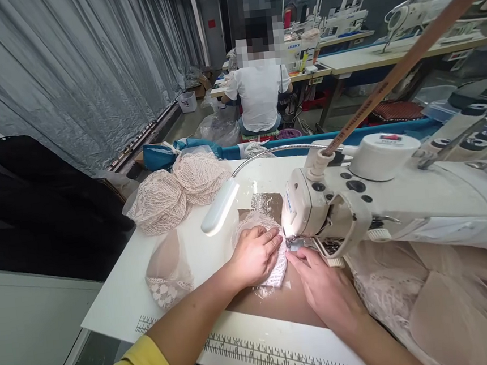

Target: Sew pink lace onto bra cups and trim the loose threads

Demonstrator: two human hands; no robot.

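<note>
A pale pink lace bra cup (279, 271) lies under the head of a white sewing machine (303, 205), its edge at the presser foot. My left hand (256, 252) rests on the cup just left of the needle, fingers bent and pressed together on the lace. Close in front of the presser foot, my right hand (320, 275) has thumb and index finger pinched at the cup's right edge. Fingertips hide the exact spot they grip. A lit lamp (220, 207) on a bendable neck shines over the work.
Stacked lace cups (160, 201) sit at the table's back left, with a single sheer cup (170, 268) nearer me. More lace pieces (445, 295) pile up at right. A printed ruler (279, 355) runs along the front edge. Ahead, a seated person (261, 93) faces away among other machines.
</note>
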